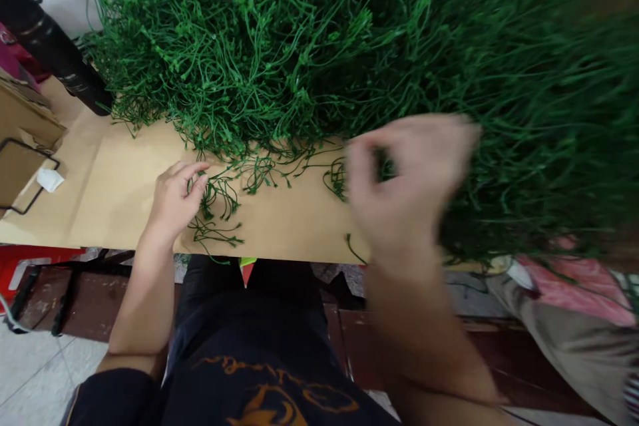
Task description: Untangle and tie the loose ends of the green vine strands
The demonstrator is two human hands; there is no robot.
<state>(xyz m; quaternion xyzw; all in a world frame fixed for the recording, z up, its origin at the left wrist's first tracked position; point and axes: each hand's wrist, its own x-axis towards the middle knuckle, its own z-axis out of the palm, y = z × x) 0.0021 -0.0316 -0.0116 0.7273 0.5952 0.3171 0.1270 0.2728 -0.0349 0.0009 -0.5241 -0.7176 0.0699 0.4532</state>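
Observation:
A big heap of green plastic plant sprigs (309,40) covers the back and right of a tan board (114,193). My left hand (174,203) rests on the board with fingers curled onto a few loose green sprigs (219,196) lying flat. My right hand (404,186) is raised at the edge of the heap and smeared by motion; thumb and fingers seem pinched round some green strands, though the blur hides the grip.
A black cylinder with a handle (44,40) lies at the back left beside a cardboard box (22,123) with a black wire frame (24,176). A red crate (20,263) sits under the board's left end. Another person's clothing (574,306) shows at right.

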